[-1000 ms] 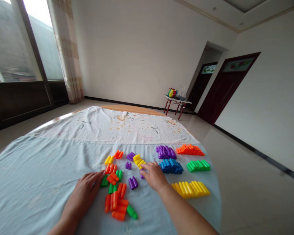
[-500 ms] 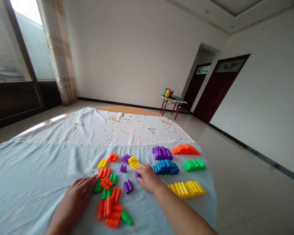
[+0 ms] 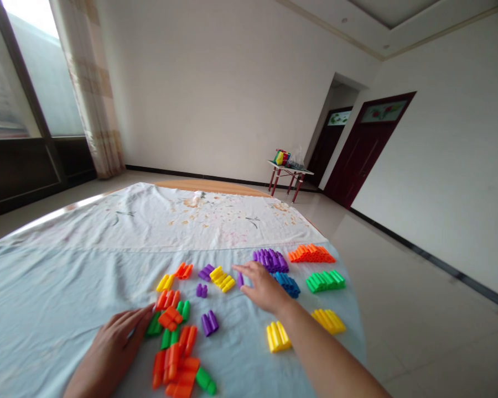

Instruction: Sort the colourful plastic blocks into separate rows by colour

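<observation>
My right hand [image 3: 262, 284] reaches over the middle of the cloth, with a purple bullet-shaped plastic block [image 3: 240, 279] between its thumb and fingers. Just left of it lie yellow blocks [image 3: 222, 279], and the purple pile [image 3: 271, 260] and blue pile [image 3: 288, 284] are close behind and beside it. My left hand [image 3: 112, 337] rests on the cloth, fingers stretched out, empty as far as I see. Its fingertips come up to a green block [image 3: 153, 325] and the loose orange blocks [image 3: 170, 318]. Another purple pair [image 3: 209, 323] lies between both hands.
Orange [image 3: 311, 254], green [image 3: 326, 281] and yellow piles [image 3: 328, 321] line the right side, the yellow partly behind my forearm. More yellow blocks [image 3: 278, 337] lie left of that forearm. A small folding table [image 3: 290, 167] with a colourful bag stands beyond the cloth-covered table [image 3: 87, 287].
My right hand has moved away from me and slightly right, taking the purple block away from the yellow ones. My left hand stays by the orange and green blocks. The view has shifted slightly.
</observation>
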Demonstrator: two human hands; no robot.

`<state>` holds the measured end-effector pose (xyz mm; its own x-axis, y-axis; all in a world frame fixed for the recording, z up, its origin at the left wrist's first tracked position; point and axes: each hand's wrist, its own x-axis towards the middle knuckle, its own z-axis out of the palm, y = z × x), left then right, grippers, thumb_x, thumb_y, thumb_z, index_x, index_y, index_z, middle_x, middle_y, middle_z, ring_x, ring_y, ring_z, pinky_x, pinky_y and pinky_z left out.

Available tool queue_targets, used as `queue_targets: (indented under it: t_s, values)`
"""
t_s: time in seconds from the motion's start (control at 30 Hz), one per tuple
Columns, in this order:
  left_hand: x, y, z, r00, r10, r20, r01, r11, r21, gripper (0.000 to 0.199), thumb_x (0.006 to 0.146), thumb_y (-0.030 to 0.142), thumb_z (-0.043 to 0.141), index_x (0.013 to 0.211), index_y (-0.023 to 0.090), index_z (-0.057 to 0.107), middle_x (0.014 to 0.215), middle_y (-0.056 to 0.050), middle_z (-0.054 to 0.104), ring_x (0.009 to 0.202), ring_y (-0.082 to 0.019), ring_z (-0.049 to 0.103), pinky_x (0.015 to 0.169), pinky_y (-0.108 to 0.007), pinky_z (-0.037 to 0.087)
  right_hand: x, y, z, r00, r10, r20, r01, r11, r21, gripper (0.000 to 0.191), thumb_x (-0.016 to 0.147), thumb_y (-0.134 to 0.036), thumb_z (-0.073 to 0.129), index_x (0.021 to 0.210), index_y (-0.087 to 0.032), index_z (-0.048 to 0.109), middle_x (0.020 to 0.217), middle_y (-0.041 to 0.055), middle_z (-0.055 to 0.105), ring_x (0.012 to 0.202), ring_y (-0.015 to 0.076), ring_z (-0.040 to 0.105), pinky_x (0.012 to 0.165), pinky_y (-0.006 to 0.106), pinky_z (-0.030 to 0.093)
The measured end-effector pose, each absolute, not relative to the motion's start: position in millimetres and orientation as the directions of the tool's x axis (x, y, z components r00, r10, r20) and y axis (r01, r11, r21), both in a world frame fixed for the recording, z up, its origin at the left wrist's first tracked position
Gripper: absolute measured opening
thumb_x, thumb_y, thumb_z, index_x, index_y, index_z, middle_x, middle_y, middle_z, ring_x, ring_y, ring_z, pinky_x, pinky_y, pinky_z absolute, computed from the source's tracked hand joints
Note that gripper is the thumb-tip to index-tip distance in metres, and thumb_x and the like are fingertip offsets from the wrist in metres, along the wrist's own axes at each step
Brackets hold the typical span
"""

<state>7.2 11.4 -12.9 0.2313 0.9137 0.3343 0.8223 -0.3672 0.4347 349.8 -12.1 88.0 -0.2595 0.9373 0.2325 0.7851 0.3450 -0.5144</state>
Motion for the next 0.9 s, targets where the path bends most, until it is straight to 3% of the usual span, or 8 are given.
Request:
queue_targets:
  t_s: [0.1,0.27,0.53,0.9]
  values:
    - [7.7,10.1,-10.2,0.237,0.913,0.333,0.818,-0.372,0.438,0.047,0.082,0.060,0.035,0.106,0.032,0.065,0.107,0.001,0.069,0.100,-0.020,0.062,0.090,-0.035,0.050,390.1,4.8,108.6,-0.186,0.950,0.250,0.854,0.282,-0.437,0.060,0.073,-0.009,0.055,0.131,-0.025,0.048,0.114,0.0062,0.055,0.110,0.0183,0.047,0.101,0.032,0.033]
    - [8.2,10.2,-9.8,0.236,0.907,0.350,0.818,-0.380,0.433,0.049,0.081,0.062,0.035,0.105,0.033,0.066,0.106,0.000,0.070,0.099,-0.021,0.063,0.088,-0.034,0.051,439.7,34.8,109.1,-0.120,0.983,0.138,0.929,0.160,-0.333,0.064,0.068,-0.006,0.056,0.130,-0.021,0.050,0.112,0.0079,0.056,0.107,0.0211,0.049,0.098,0.033,0.035]
    - [7.3,11.6,-12.4,0.235,0.909,0.344,0.816,-0.377,0.438,0.049,0.080,0.064,0.034,0.103,0.035,0.066,0.103,0.003,0.070,0.098,-0.021,0.063,0.087,-0.035,0.052,456.2,56.3,83.4,-0.161,0.987,0.022,0.945,0.161,-0.283,0.069,0.062,-0.003,0.057,0.128,-0.024,0.052,0.112,0.0066,0.058,0.106,0.0221,0.050,0.095,0.030,0.036]
    - [9.2,8.5,-5.6,0.232,0.898,0.373,0.815,-0.389,0.429,0.048,0.082,0.060,0.036,0.102,0.031,0.068,0.103,-0.002,0.071,0.095,-0.023,0.064,0.085,-0.036,0.054,458.0,54.7,72.9,-0.152,0.988,0.003,0.951,0.147,-0.272,0.068,0.061,-0.003,0.058,0.125,-0.026,0.055,0.109,0.0059,0.060,0.105,0.0224,0.050,0.093,0.031,0.037]
